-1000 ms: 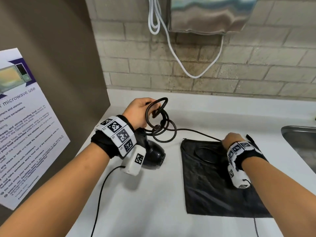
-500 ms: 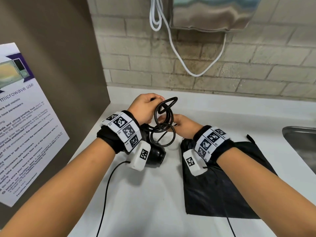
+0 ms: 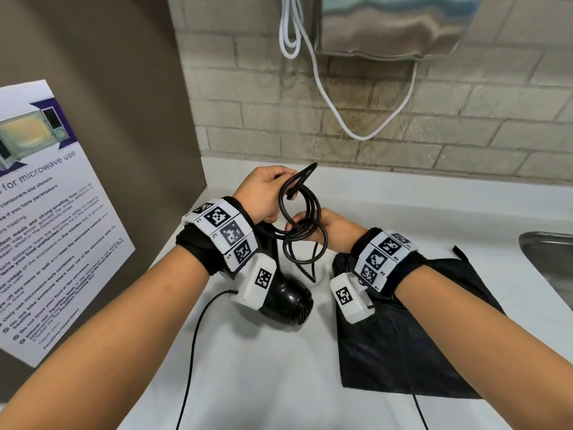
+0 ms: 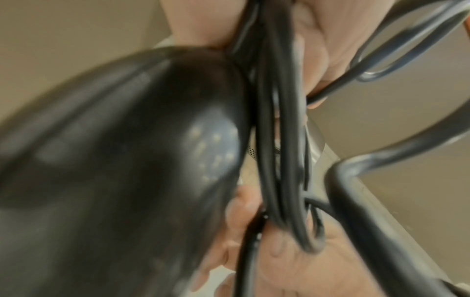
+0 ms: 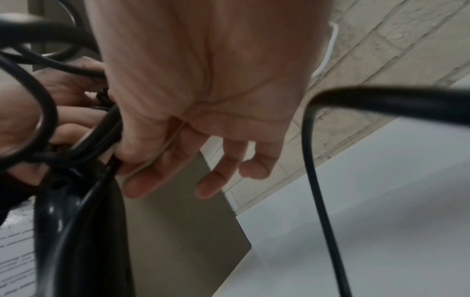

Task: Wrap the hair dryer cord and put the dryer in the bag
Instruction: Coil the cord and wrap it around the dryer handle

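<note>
The black hair dryer hangs just over the white counter, its handle hidden behind my left wrist. Its black cord is gathered into several loops. My left hand grips the top of the loops together with the dryer handle. My right hand pinches the lower part of the coil between thumb and forefinger, its other fingers loose. In the left wrist view the dryer body fills the left, with the cord bundle beside it. The black bag lies flat under my right forearm.
A steel sink sits at the right edge. A brown panel with a microwave notice stands on the left. A brick wall with a metal dispenser and a white cable rises behind the white counter.
My right hand left the bag, came left to the coil and now pinches its lower loops. The left hand kept its grip and the coil shifted slightly.
</note>
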### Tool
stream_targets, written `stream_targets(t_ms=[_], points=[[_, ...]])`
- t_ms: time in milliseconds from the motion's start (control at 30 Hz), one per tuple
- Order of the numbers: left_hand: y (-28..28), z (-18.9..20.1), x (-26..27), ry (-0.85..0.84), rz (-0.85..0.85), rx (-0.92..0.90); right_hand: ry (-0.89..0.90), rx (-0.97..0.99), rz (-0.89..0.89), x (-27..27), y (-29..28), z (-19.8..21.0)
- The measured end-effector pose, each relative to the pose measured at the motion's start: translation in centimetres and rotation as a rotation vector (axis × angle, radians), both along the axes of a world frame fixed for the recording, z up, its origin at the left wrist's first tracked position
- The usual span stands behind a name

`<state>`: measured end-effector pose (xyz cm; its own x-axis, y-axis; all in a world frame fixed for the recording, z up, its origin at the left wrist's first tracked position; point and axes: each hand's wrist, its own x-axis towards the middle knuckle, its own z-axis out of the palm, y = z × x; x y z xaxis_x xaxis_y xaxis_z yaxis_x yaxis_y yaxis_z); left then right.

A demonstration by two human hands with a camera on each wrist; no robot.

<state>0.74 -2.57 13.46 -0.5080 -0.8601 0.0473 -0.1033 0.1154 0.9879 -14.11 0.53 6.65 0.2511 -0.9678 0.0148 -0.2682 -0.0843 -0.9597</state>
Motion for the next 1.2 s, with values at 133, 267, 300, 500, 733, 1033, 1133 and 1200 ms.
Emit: stream_targets(t_ms=[133,267,300,500,733,1033,1133,1200], points=[[0.5,0.4,0.1,0.014,-0.016,-0.006,0.172,-0.092,-0.078,0.2,0.3,0.4],[1.0,0.6,0.5,0.02,-0.039,-0.02,0.524,-0.23,-0.31,-1.7,0.2,0.3],[1.2,0.7,0.6,0.01,-0.032,-0.029,0.636,-0.242,-0.334,-2.5,0.2,0.2],[0.7,1.7,1.3,0.057,0.088,-0.006,0.974,0.114,-0.599,-9.2,1.1,-2.1],[1.0,0.4,-0.6,0.007,0.08,-0.038,0.68,-0.159,-0.428,-6.2,1.0,0.6],[0.9,-0.2,-1.1,0.014,0.071,-0.072,0.387,-0.027,0.057,-2.3,1.4,1.0],[1.1,-0.4,-1.4,0.002,0.056,-0.061,0.348,-0.118,-0.013,-1.7,0.9,0.5],[0.8,-0.5,-1.3,0.014,0.068,-0.038,0.33,-0.153,-0.087,-2.0,0.6,0.0]])
